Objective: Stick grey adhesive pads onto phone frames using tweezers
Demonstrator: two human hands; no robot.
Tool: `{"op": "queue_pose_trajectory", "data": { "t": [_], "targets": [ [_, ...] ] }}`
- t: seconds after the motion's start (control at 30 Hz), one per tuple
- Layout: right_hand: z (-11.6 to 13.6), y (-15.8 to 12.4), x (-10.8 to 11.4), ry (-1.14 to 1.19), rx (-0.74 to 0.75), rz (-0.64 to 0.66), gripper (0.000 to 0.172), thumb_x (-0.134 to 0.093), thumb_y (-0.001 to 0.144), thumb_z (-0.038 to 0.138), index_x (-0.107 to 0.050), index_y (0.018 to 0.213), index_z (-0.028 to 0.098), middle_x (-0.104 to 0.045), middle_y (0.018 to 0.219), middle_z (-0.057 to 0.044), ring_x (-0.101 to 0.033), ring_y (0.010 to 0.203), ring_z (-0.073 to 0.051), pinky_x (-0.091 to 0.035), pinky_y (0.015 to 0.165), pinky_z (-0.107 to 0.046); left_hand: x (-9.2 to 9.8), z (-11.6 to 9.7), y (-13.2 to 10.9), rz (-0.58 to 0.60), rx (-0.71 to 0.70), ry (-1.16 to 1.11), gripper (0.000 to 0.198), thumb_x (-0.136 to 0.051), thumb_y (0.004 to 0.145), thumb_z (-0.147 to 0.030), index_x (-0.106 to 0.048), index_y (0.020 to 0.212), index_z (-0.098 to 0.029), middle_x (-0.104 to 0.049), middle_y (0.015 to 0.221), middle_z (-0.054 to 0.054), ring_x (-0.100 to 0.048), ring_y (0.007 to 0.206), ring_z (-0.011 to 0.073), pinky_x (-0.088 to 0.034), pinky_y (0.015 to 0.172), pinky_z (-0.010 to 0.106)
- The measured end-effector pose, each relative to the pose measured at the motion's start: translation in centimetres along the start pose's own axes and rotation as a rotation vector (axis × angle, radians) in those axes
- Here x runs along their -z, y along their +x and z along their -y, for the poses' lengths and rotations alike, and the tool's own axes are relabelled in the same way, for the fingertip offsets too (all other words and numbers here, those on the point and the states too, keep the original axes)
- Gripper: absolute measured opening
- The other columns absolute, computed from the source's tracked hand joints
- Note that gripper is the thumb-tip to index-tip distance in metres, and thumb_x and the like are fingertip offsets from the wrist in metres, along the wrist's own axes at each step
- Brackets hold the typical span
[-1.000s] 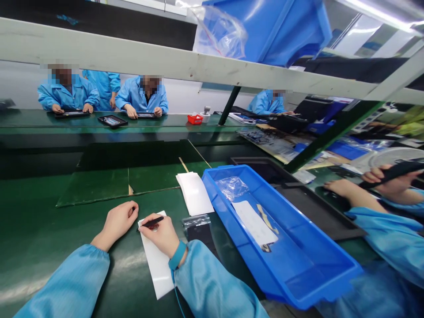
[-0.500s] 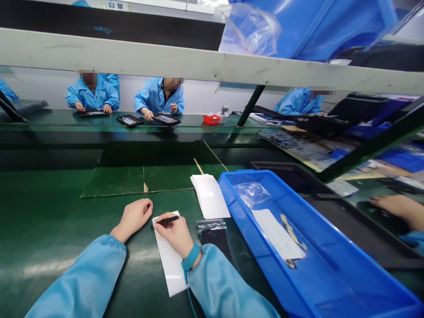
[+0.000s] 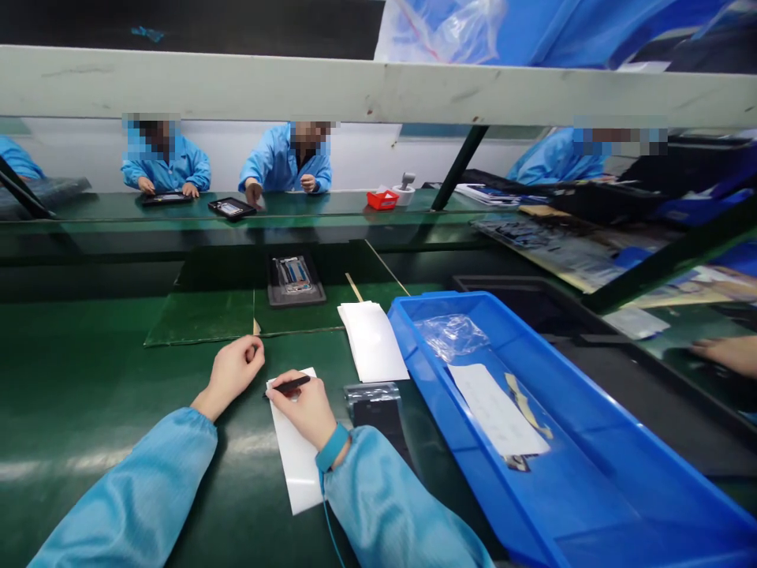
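My right hand [image 3: 306,409] is closed around a slim black pen-like tool [image 3: 292,384], held slantwise with its tip pointing left. It rests over the upper part of a white sheet [image 3: 296,465] lying on the green table. A teal band with a thin cord circles that wrist. Left of the sheet, my left hand [image 3: 233,369] is on the table with its fingers curled together; what they hold, if anything, is hidden. Right of my right hand lies a clear zip bag [image 3: 378,410] with something dark inside, partly covered by my sleeve.
A stack of white sheets [image 3: 374,343] lies beside a large blue bin [image 3: 568,410] holding a plastic bag and a white strip. A dark tray [image 3: 296,278] with an electronic part is on the green board [image 3: 201,315]. Co-workers sit beyond; another person's hand [image 3: 730,355] is far right.
A dark tray with an electronic part now lies on the green board, and it is gone from before the co-worker opposite. The view has shifted slightly; my hands keep nearly the same pose.
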State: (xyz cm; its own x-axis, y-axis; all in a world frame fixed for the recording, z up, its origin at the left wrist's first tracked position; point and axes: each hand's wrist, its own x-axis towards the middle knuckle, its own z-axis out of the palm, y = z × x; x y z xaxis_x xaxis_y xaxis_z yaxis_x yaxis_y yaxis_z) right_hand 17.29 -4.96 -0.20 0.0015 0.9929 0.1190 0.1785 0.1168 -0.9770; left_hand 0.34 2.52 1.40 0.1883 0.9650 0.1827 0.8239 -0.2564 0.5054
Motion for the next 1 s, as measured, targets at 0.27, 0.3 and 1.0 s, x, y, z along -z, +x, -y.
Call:
{"op": "queue_pose_trajectory", "data": {
  "t": [0.27, 0.3, 1.0],
  "targets": [
    [-0.1, -0.1, 0.0, 0.065, -0.012, 0.009, 0.008, -0.074, 0.073, 0.026, -0.075, 0.078, 0.019, -0.074, 0.074, -0.003, -0.068, 0.064, -0.016, -0.057, 0.064, -0.027, -1.9, -2.3, 12.1, -0.101, 0.285, 0.068, 0.043, -0.052, 0.093, -0.045, -0.065, 0.116, -0.011, -0.069, 0.106, 0.019, -0.066, 0.103, 0.0312, -0.047, 0.085, 0.037],
    [-0.1, -0.2, 0.0, 0.065, -0.015, 0.007, 0.009, -0.074, 0.073, 0.026, -0.075, 0.078, 0.019, -0.075, 0.075, -0.003, -0.068, 0.064, -0.016, -0.057, 0.064, -0.027, -2.4, -2.6, 13.3, -0.098, 0.314, 0.068, 0.042, -0.054, 0.092, -0.045, -0.066, 0.113, -0.010, -0.067, 0.113, 0.022, -0.065, 0.107, 0.0346, -0.048, 0.087, 0.041],
    [3.7, 0.5, 3.1, 0.182, 0.031, -0.199, 0.026, -0.084, 0.072, 0.040, -0.074, 0.085, 0.019, -0.073, 0.075, -0.003, -0.068, 0.067, -0.018, -0.055, 0.063, -0.031, 13.7, 11.0, 5.4, 0.126, 0.369, -0.659, 0.059, -0.086, 0.054, -0.060, -0.073, 0.083, -0.011, -0.070, 0.070, 0.006, -0.060, 0.060, 0.0150, -0.047, 0.058, 0.026]
  ]
}}
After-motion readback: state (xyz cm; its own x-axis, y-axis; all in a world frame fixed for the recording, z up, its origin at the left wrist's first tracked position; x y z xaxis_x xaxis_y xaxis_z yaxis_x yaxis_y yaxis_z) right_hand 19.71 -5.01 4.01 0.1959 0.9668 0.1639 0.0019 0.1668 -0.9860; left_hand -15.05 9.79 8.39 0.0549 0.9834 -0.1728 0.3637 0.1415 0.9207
